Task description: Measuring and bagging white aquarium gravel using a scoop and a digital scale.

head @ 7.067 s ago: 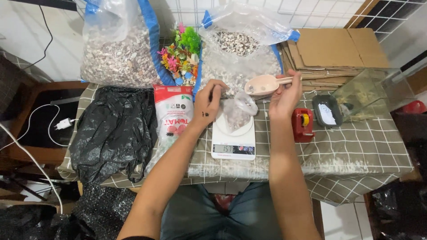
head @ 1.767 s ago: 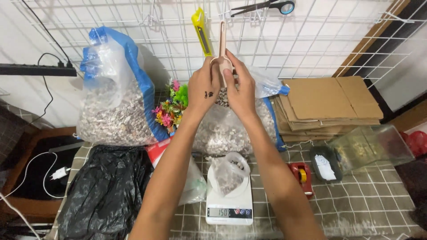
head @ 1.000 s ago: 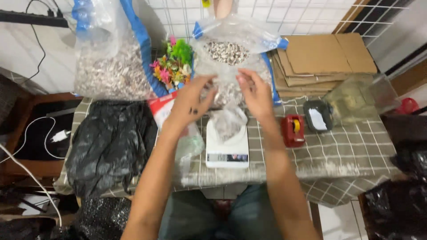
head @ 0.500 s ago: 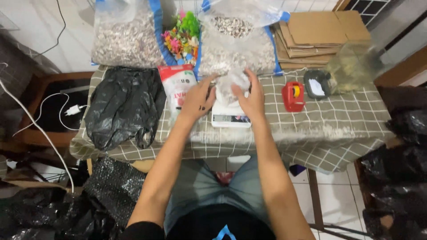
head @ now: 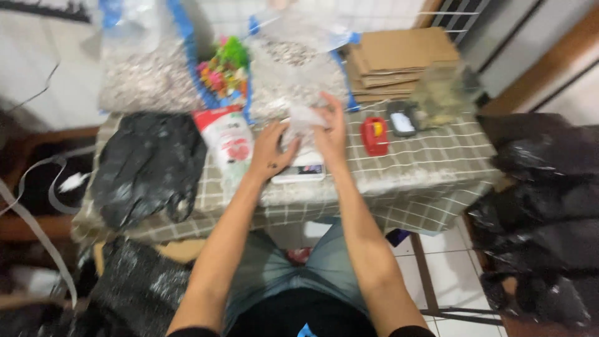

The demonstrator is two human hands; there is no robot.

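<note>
Hands meet over a small clear plastic bag (head: 304, 122) that sits on a white kitchen scale (head: 299, 170) near the front edge of the checked tablecloth (head: 424, 175). The left hand (head: 269, 150) curls its fingers against the bag's left side; the right hand (head: 331, 128) pinches its top, fingers closed on the plastic. The picture is blurred, so what the bag holds cannot be told. Left of the scale lies a red-and-white pouch (head: 228, 140) and a black plastic bag (head: 146, 165). Right of it sits a red tape dispenser (head: 374, 134). Behind stand two large sacks of pale pieces (head: 293, 81) and a stack of cardboard (head: 399, 62).
</note>
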